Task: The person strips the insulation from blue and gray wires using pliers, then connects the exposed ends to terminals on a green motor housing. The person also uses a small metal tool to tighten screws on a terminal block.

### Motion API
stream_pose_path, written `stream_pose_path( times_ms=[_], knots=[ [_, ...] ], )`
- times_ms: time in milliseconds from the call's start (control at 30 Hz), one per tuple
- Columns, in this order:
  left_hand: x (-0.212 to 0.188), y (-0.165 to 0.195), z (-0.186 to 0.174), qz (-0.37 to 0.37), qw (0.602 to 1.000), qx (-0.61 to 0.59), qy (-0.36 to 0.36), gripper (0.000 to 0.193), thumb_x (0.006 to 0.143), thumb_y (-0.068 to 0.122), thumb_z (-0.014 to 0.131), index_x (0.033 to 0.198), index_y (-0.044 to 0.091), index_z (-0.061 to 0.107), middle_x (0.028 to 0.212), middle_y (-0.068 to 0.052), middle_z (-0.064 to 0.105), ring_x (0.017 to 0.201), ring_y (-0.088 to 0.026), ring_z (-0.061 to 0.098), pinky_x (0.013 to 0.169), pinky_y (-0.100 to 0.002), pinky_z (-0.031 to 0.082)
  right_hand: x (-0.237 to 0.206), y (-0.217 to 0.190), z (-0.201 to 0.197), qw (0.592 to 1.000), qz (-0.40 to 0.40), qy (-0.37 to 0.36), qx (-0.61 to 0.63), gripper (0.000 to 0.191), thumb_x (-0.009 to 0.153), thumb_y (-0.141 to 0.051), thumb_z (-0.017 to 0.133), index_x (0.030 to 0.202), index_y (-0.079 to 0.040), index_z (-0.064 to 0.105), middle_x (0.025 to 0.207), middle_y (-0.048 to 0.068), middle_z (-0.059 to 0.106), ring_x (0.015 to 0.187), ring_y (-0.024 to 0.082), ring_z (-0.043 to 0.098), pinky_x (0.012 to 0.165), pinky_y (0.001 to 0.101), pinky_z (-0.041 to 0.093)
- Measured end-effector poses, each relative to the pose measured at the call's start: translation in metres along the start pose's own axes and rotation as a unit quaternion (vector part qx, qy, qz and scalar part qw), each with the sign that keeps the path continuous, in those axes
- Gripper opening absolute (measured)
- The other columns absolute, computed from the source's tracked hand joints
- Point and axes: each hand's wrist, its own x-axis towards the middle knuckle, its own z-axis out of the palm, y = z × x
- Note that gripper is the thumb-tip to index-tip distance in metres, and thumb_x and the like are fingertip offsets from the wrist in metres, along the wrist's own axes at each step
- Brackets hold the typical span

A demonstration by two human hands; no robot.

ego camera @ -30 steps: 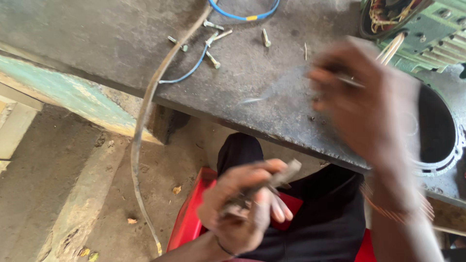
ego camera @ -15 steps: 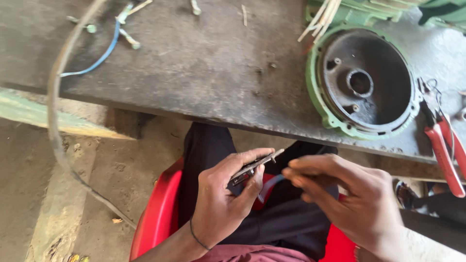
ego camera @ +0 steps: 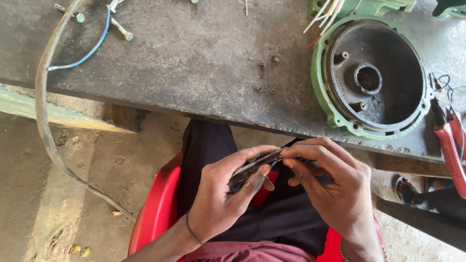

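Your left hand (ego camera: 221,199) sits low in the middle of the head view, fingers curled round a small dark flat strip (ego camera: 255,165) with the thumb pressing up under it; your right hand (ego camera: 335,189) meets it from the right, thumb and forefinger pinched on the strip's upper end, so both hands are grasping the same piece above your lap and the red chair (ego camera: 155,213). The strip looks thin, light and fairly stiff, probably metal with slick faces and narrow edges, so I'd judge it handles best gripped across its flat sides near the middle, not by the tip, where it could twist out or dig into a finger. Across the top of the frame runs the grey workbench (ego camera: 194,58), with the green motor end cover (ego camera: 371,75) at upper right, red-handled pliers (ego camera: 449,145) at the right edge, and a blue wire (ego camera: 92,46) with loose bolts (ego camera: 121,30) at upper left
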Motion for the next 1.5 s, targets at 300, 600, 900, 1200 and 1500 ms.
stream_pose_path(
  times_ms=[300,600,900,1200,1500],
  knots=[
    [0.002,-0.006,-0.008,-0.001,1.000,-0.004,-0.029,0.045,0.100,0.027,0.067,0.135,-0.001,0.064,0.101,-0.008,0.078,0.085,-0.011,0.077,0.072,-0.023,0.063,0.006,-0.001,0.008,1.000,-0.011,0.001,-0.002,0.014,0.089,0.001,0.073,0.103,0.001,0.072,0.101,0.007,0.072,0.085,0.010,0.073,0.064,0.0234,0.061],
    [0.001,-0.011,-0.007,-0.036,0.999,-0.015,-0.021,0.042,0.100,0.024,0.067,0.134,-0.001,0.065,0.094,-0.005,0.078,0.082,-0.008,0.076,0.067,-0.021,0.060,0.001,0.007,0.013,0.997,-0.041,0.045,-0.055,0.016,0.088,0.001,0.076,0.103,-0.001,0.072,0.101,0.008,0.072,0.073,0.009,0.073,0.060,0.0229,0.058],
    [-0.002,-0.017,0.001,-0.053,0.996,-0.051,0.050,0.035,0.100,0.017,0.068,0.128,-0.003,0.069,0.082,-0.005,0.077,0.069,-0.004,0.071,0.061,-0.019,0.058,0.000,0.013,0.023,0.984,-0.112,0.069,-0.121,0.023,0.086,0.001,0.079,0.106,-0.004,0.073,0.105,0.009,0.072,0.079,0.013,0.074,0.063,0.0233,0.062],
    [-0.005,-0.016,0.005,-0.036,0.992,-0.105,0.061,0.032,0.101,0.009,0.067,0.130,-0.004,0.068,0.089,-0.005,0.077,0.072,-0.004,0.070,0.065,-0.020,0.059,-0.010,0.012,0.042,0.980,-0.080,0.159,-0.088,0.019,0.087,0.001,0.081,0.105,-0.001,0.073,0.105,0.009,0.071,0.083,0.013,0.073,0.067,0.0236,0.058],
    [-0.006,-0.015,0.001,0.184,0.972,0.100,0.110,0.030,0.105,0.001,0.065,0.135,-0.002,0.064,0.118,-0.015,0.077,0.096,-0.012,0.077,0.080,-0.024,0.065,-0.026,0.014,0.073,0.982,0.009,0.177,0.063,0.008,0.092,0.004,0.072,0.099,0.002,0.069,0.103,0.011,0.071,0.079,0.015,0.076,0.063,0.0248,0.061]
  ],
)
